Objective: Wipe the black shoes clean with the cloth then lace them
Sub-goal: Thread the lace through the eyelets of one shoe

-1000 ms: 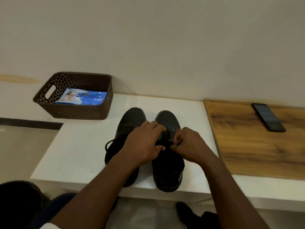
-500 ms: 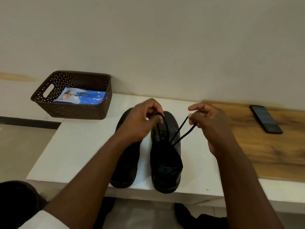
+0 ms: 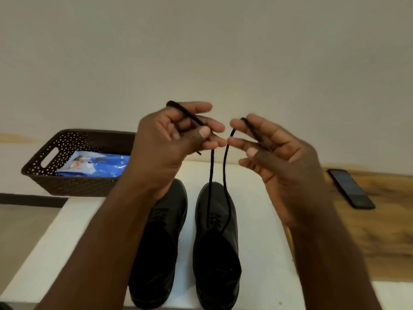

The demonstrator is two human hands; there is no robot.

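Two black shoes stand side by side on the white table (image 3: 67,231), toes pointing away: the left shoe (image 3: 161,242) and the right shoe (image 3: 218,249). A black lace (image 3: 211,173) rises in two strands from the right shoe's eyelets up to my raised hands. My left hand (image 3: 172,135) pinches one strand between thumb and fingers, its end sticking out past the knuckles. My right hand (image 3: 274,153) holds the other strand across its loosely curled fingers. My left forearm hides part of the left shoe. No cloth is in view.
A brown perforated basket (image 3: 49,153) with a blue and white packet (image 3: 93,164) inside stands at the back left. A wooden board (image 3: 380,231) lies at the right with a black phone (image 3: 350,189) on it. A plain wall is close behind.
Both hands rose from the right shoe's tongue, drawing the two lace ends up and taut. They now sit high and close together above the shoes.
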